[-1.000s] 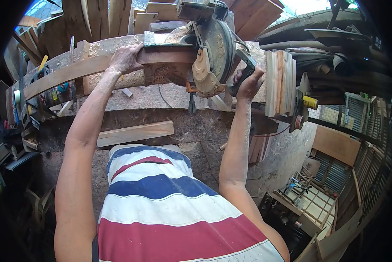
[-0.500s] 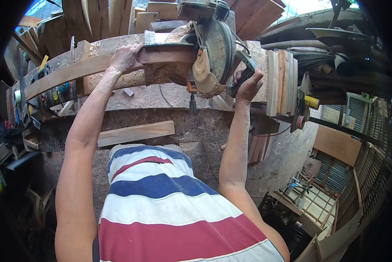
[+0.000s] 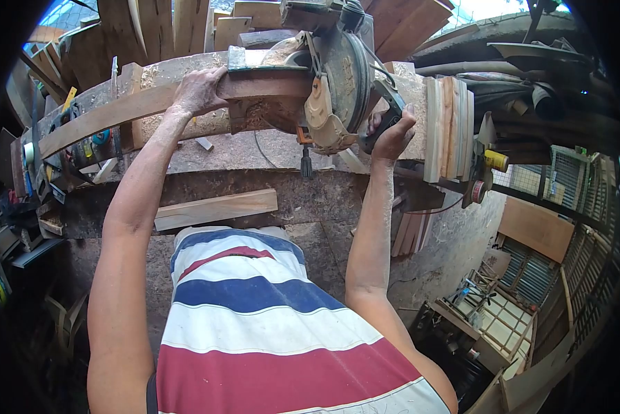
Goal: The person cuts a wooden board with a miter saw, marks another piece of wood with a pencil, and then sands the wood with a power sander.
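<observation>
A miter saw (image 3: 344,83) with a dusty round guard stands on the bench in front of me. My right hand (image 3: 391,132) is wrapped round its black handle (image 3: 393,109). A long wooden board (image 3: 110,119) lies along the saw's fence (image 3: 265,67) and runs off to the left. My left hand (image 3: 201,92) grips that board just left of the saw, with the fingers over its upper edge near the fence's end. The guard hides the board's right end and the blade. An orange-and-black clamp knob (image 3: 306,162) hangs at the saw's front.
Upright wooden strips (image 3: 448,127) stand right of the saw. A shorter plank (image 3: 217,209) lies at the bench's front, close to my body. Tools crowd the bench's left end, including a white tape roll (image 3: 28,150). Boards (image 3: 158,31) lean behind, and sawdust covers the bench.
Both hands keep their holds on the board and the saw handle. The view has shifted very slightly; otherwise the saw and board look the same.
</observation>
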`<state>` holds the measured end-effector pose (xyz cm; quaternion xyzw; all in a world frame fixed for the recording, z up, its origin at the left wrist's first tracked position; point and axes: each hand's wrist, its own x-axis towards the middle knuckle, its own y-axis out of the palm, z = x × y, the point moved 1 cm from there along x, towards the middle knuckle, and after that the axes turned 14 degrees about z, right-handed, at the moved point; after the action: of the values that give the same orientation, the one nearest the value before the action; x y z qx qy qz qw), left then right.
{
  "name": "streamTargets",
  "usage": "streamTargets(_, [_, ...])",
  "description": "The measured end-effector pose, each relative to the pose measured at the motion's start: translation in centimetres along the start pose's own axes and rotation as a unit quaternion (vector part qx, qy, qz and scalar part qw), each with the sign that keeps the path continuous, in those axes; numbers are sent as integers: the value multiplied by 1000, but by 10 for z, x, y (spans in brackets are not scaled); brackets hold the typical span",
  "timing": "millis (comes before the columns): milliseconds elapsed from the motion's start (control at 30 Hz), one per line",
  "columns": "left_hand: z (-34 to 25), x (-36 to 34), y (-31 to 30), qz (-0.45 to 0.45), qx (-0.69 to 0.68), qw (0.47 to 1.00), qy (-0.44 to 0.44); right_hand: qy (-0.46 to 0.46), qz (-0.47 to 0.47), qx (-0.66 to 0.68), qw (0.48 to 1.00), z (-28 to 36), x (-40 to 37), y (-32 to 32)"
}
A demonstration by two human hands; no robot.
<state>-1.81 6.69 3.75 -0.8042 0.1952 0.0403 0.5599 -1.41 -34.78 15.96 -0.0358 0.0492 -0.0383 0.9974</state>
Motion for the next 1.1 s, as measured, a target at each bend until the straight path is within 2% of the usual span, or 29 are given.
streamTargets(1100, [-2,3,-3,31,-16,999,-20,-8,-16,22,1000,-5,-10,4])
